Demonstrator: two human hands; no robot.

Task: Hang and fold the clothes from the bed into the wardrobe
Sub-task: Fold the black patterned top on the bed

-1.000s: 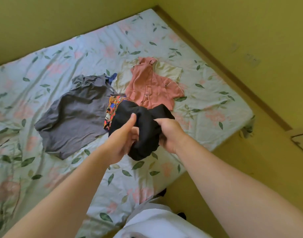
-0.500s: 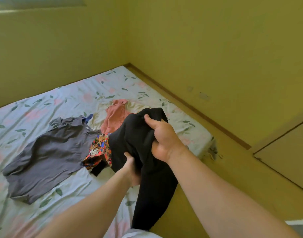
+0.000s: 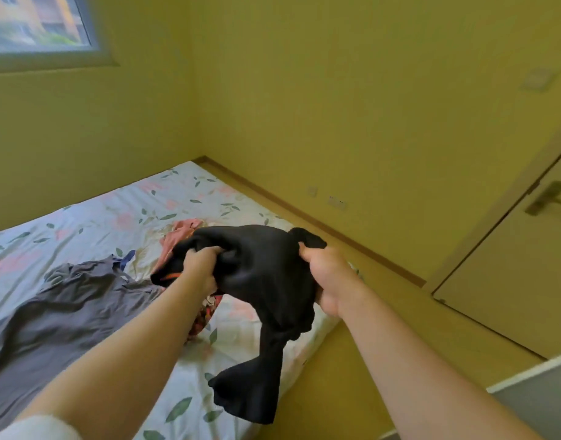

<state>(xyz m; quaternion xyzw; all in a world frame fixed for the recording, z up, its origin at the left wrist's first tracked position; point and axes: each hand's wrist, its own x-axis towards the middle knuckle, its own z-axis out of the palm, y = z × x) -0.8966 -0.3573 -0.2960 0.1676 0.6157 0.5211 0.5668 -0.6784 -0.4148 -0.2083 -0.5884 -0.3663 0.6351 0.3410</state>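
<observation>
On the bed (image 3: 92,223), whose sheet is printed with leaves and pale flowers, lie a rumpled grey T-shirt (image 3: 66,312), a crumpled pink garment (image 3: 177,238) and a bright patterned cloth (image 3: 206,315). The soft, matte black garment (image 3: 266,274) is held above the mattress edge, one limp end dangling. The left hand (image 3: 200,268) has its fingers curled tight into a bunch of the fabric, while the right hand (image 3: 328,277) grips the opposite side, fingers wrapped under.

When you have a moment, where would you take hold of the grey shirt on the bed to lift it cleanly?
Probably its raised, bunched far edge near the blue cloth, pinched from above. The grey shirt lies spread flat on the bed, so that rumpled edge offers a ready fold, and the rest should hang below.
</observation>
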